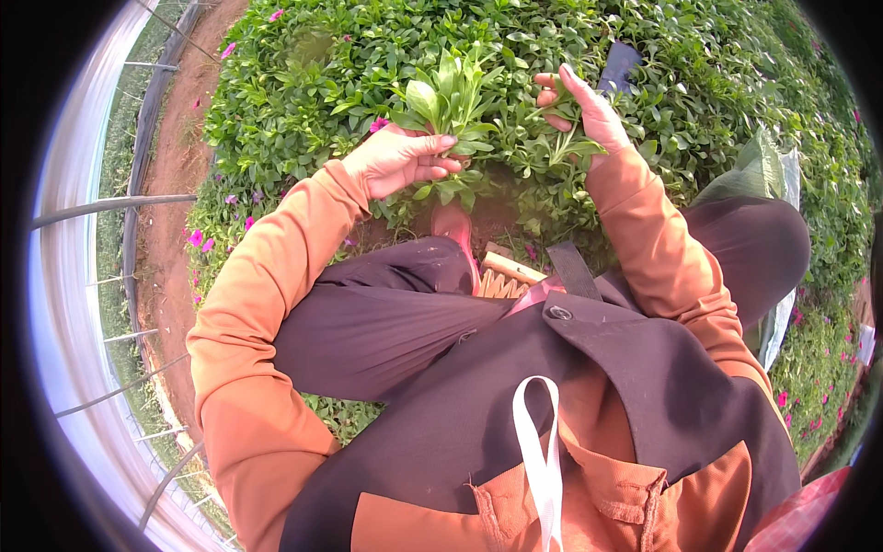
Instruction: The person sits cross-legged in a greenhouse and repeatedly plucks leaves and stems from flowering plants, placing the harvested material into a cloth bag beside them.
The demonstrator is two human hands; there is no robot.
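Observation:
My left hand [414,159] is closed on a bunch of leafy green cuttings [448,103], thumb across the stems. To the right, my right hand [586,110] has its thumb and fingers spread, with a leafy sprig [567,141] at its palm; whether the fingers grip it is not clear. Both hands are over a dense bed of green plants [331,90]. A magenta flower [379,125] shows beside my left hand. A dark flat object [620,67] lies on the foliage just beyond my right hand.
A small wooden seat [514,269] is between my legs, near a pink shoe [453,224]. Green and white sheeting [755,172] lies by my right knee. On the left are a bare soil path [169,152], metal hoops [114,210] and plastic film [65,276].

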